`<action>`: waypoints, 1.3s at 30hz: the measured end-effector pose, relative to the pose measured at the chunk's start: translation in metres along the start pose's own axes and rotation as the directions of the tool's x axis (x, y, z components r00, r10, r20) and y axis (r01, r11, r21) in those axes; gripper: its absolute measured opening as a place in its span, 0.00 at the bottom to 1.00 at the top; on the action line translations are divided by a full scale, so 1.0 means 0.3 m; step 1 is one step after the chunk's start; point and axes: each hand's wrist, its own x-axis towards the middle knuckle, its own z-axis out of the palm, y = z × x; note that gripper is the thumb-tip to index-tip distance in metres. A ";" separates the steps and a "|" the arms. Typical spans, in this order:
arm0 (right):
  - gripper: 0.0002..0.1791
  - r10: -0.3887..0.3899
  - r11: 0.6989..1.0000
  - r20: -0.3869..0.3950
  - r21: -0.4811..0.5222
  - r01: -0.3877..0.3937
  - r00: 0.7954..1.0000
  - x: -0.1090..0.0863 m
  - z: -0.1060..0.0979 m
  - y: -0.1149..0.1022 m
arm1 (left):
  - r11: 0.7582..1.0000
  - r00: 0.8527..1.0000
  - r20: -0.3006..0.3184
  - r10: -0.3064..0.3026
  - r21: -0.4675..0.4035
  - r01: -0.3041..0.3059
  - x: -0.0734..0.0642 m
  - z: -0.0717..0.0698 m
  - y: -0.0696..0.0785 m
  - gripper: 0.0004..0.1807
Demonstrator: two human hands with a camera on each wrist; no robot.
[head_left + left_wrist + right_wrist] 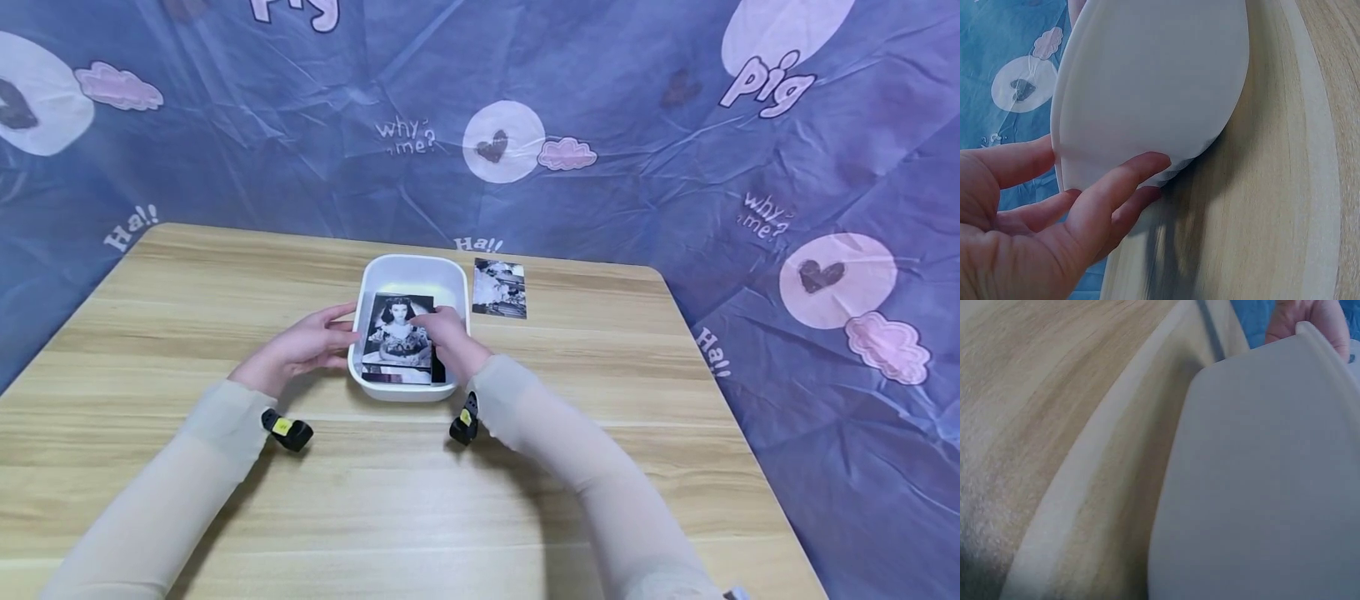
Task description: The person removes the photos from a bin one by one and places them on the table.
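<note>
A white tub (410, 395) stands on the table with black-and-white photo cards inside. On top lies a photo card (397, 333) of a person in an off-shoulder dress; others show beneath it. My left hand (311, 340) holds the tub's left side, thumb at the rim and fingers along the outer wall (1147, 81). Reaching into the tub, my right hand (450, 333) pinches the top photo card at its right edge, thumb on its face; the other fingers are hidden. In the right wrist view the tub wall (1254, 469) covers that hand, while the left hand (1310, 322) shows at the rim.
Another black-and-white photo card (500, 288) lies on the wooden table (390, 500), just right of the tub's far end. Patterned blue cloth (300, 158) hangs behind the table and along its sides. Both wrists carry small black cameras.
</note>
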 end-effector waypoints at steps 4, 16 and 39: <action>0.39 0.014 1.000 0.034 -0.006 -0.013 0.999 -0.002 0.002 0.001 | 1.000 1.000 0.001 0.002 0.005 -0.002 0.000 -0.005 0.001 0.40; 0.37 0.018 1.000 0.001 -0.015 -0.018 1.000 0.001 0.013 0.001 | 1.000 1.000 0.005 0.001 0.012 -0.002 -0.001 -0.007 0.005 0.40; 0.38 -0.180 0.983 -0.068 0.033 0.182 0.981 0.004 0.030 0.005 | 1.000 1.000 0.001 0.007 -0.013 -0.007 0.001 -0.009 0.007 0.41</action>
